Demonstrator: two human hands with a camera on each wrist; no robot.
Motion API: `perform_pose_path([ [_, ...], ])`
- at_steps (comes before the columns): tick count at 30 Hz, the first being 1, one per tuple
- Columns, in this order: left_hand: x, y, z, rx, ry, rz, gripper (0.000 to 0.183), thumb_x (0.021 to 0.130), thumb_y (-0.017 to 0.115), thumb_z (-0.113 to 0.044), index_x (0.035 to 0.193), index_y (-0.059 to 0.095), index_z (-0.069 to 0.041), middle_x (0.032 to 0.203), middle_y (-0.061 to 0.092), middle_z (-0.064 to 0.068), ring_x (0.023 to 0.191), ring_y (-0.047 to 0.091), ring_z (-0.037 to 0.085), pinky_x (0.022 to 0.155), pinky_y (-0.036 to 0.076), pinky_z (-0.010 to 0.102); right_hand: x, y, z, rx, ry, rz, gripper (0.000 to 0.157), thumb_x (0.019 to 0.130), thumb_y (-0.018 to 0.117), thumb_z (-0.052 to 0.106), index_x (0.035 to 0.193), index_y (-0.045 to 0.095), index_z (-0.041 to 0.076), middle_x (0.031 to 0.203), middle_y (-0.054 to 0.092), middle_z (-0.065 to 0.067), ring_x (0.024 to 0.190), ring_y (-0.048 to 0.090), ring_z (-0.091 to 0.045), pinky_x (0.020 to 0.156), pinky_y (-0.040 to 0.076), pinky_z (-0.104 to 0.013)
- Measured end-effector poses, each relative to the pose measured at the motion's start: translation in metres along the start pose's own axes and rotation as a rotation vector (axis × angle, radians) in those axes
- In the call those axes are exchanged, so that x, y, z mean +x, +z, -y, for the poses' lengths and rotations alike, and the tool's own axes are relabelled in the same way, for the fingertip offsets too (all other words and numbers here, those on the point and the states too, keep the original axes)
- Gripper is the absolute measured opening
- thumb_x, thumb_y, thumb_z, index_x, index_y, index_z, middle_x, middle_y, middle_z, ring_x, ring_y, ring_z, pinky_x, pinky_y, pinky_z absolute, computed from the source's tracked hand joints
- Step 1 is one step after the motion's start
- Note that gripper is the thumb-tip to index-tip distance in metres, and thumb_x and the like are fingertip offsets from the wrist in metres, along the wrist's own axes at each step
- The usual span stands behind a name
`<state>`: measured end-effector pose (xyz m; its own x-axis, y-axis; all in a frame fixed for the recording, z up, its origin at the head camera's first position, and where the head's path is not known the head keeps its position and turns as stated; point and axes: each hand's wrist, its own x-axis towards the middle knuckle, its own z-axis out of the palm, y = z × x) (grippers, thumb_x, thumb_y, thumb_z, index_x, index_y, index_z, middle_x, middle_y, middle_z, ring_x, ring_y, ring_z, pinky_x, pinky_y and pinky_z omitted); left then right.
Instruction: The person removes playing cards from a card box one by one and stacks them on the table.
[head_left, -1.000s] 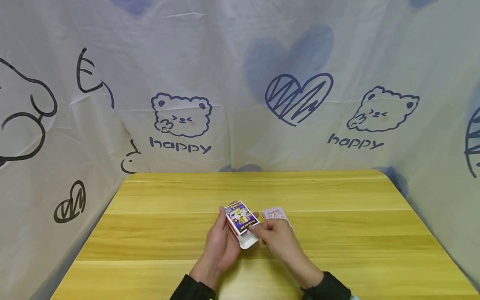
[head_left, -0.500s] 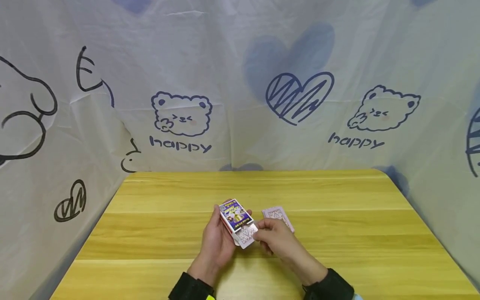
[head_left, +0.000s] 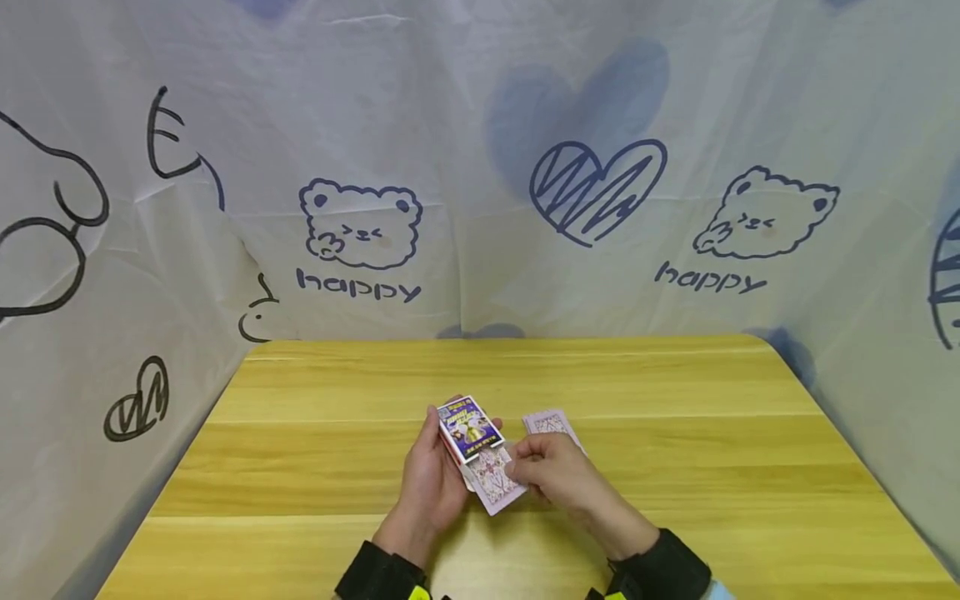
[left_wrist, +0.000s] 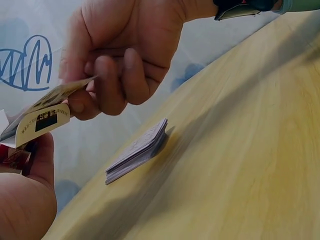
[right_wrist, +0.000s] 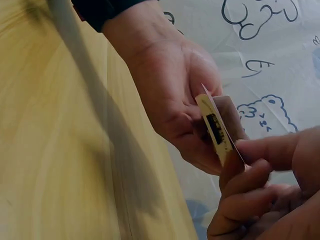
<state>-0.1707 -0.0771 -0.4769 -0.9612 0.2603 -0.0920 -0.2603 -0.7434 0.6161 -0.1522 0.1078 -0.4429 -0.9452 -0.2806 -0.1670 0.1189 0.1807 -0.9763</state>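
Note:
In the head view, my left hand (head_left: 435,479) grips a purple and white playing card box (head_left: 470,427) above the table, its open end toward me. A playing card (head_left: 495,482) with a patterned pale back sticks partway out of that end. My right hand (head_left: 558,471) pinches the card's right edge between thumb and fingers. The left wrist view shows the box's end flap (left_wrist: 44,125) hanging below the card. To the right of the box, a stack of playing cards (head_left: 551,422) lies on the table, partly covered by my right hand in the head view.
A wooden table (head_left: 337,392) with rounded far corners spreads beneath my hands. Behind it and at both sides hangs a pale curtain (head_left: 465,167) printed with bears, hearts and lettering. Dark bands (head_left: 660,571) wrap both wrists.
A card has come out of the box's open end toward me, drawn by my right hand. The box in my left hand has shifted slightly left.

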Motion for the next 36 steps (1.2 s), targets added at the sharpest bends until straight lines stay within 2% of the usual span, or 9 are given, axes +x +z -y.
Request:
perform_pose_path([
  [3, 0.0, -0.001, 0.0, -0.006, -0.007, 0.002, 0.062, 0.104, 0.021, -0.052, 0.151, 0.017, -0.012, 0.145, 0.039, 0.016, 0.128, 0.046, 0.037, 0.107, 0.043, 0.043, -0.001, -0.002, 0.001, -0.034, -0.002, 0.023, 0.018, 0.08, 0.069, 0.006, 0.091, 0.065, -0.008, 0.076, 0.064, -0.005, 0.053, 0.042, -0.008, 0.042, 0.031, -0.018],
  [9, -0.001, -0.002, 0.0, -0.028, -0.02, 0.013, 0.061, 0.104, 0.022, -0.051, 0.151, 0.014, -0.013, 0.148, 0.033, 0.018, 0.132, 0.041, 0.038, 0.107, 0.043, 0.043, 0.001, -0.006, 0.002, -0.117, -0.046, 0.036, 0.019, 0.085, 0.071, 0.015, 0.084, 0.068, -0.004, 0.067, 0.055, 0.0, 0.058, 0.041, -0.011, 0.045, 0.03, -0.021],
  [12, 0.0, -0.002, -0.001, -0.022, -0.003, -0.018, 0.062, 0.104, 0.022, -0.051, 0.151, 0.015, -0.012, 0.151, 0.029, 0.021, 0.131, 0.042, 0.038, 0.106, 0.043, 0.042, 0.001, -0.011, 0.002, -0.163, -0.069, 0.08, 0.017, 0.086, 0.07, 0.014, 0.083, 0.068, -0.003, 0.069, 0.058, 0.0, 0.063, 0.045, -0.013, 0.049, 0.034, -0.022],
  [16, 0.002, -0.004, -0.002, -0.025, 0.032, -0.08, 0.062, 0.104, 0.021, -0.051, 0.15, 0.018, -0.011, 0.154, 0.024, 0.024, 0.13, 0.043, 0.038, 0.106, 0.043, 0.043, 0.0, -0.024, 0.007, -0.213, -0.075, 0.135, 0.015, 0.086, 0.07, 0.014, 0.082, 0.07, 0.0, 0.064, 0.053, 0.001, 0.055, 0.04, -0.011, 0.047, 0.03, -0.021],
  [19, 0.003, -0.004, -0.004, -0.042, 0.051, -0.105, 0.062, 0.104, 0.02, -0.051, 0.15, 0.018, -0.009, 0.156, 0.021, 0.024, 0.13, 0.043, 0.039, 0.107, 0.042, 0.043, -0.001, -0.034, 0.013, -0.204, -0.076, 0.141, 0.017, 0.089, 0.067, 0.014, 0.082, 0.069, -0.001, 0.064, 0.054, 0.0, 0.052, 0.037, -0.01, 0.045, 0.028, -0.02],
  [22, 0.003, -0.005, -0.005, -0.05, 0.056, -0.105, 0.064, 0.104, 0.018, -0.05, 0.151, 0.015, -0.007, 0.157, 0.019, 0.022, 0.13, 0.043, 0.039, 0.108, 0.041, 0.043, -0.001, -0.043, 0.018, -0.193, -0.071, 0.08, 0.02, 0.091, 0.065, 0.015, 0.084, 0.069, -0.003, 0.069, 0.06, -0.004, 0.052, 0.038, -0.01, 0.044, 0.029, -0.02],
  [28, 0.003, -0.004, -0.007, -0.06, 0.039, -0.096, 0.065, 0.104, 0.016, -0.051, 0.151, 0.013, -0.005, 0.156, 0.019, 0.025, 0.131, 0.042, 0.04, 0.105, 0.044, 0.044, 0.007, -0.059, 0.016, -0.226, -0.022, -0.166, 0.016, 0.092, 0.064, 0.016, 0.095, 0.069, 0.002, 0.073, 0.058, -0.005, 0.06, 0.045, -0.015, 0.05, 0.036, -0.024],
  [33, 0.003, -0.003, -0.005, -0.044, 0.023, -0.14, 0.068, 0.102, 0.017, -0.055, 0.148, 0.019, -0.005, 0.146, 0.036, 0.024, 0.122, 0.053, 0.036, 0.095, 0.053, 0.041, 0.015, -0.075, 0.008, -0.318, -0.043, -0.289, 0.019, 0.091, 0.065, 0.018, 0.101, 0.066, 0.002, 0.072, 0.057, -0.006, 0.066, 0.049, -0.02, 0.053, 0.039, -0.028],
  [36, 0.003, -0.002, -0.004, -0.032, 0.012, -0.181, 0.069, 0.101, 0.021, -0.059, 0.147, 0.024, -0.007, 0.134, 0.048, 0.019, 0.115, 0.058, 0.032, 0.086, 0.057, 0.038, 0.02, -0.085, 0.001, -0.376, -0.041, -0.341, 0.02, 0.092, 0.064, 0.019, 0.1, 0.066, 0.001, 0.08, 0.065, -0.009, 0.073, 0.055, -0.022, 0.058, 0.045, -0.029],
])
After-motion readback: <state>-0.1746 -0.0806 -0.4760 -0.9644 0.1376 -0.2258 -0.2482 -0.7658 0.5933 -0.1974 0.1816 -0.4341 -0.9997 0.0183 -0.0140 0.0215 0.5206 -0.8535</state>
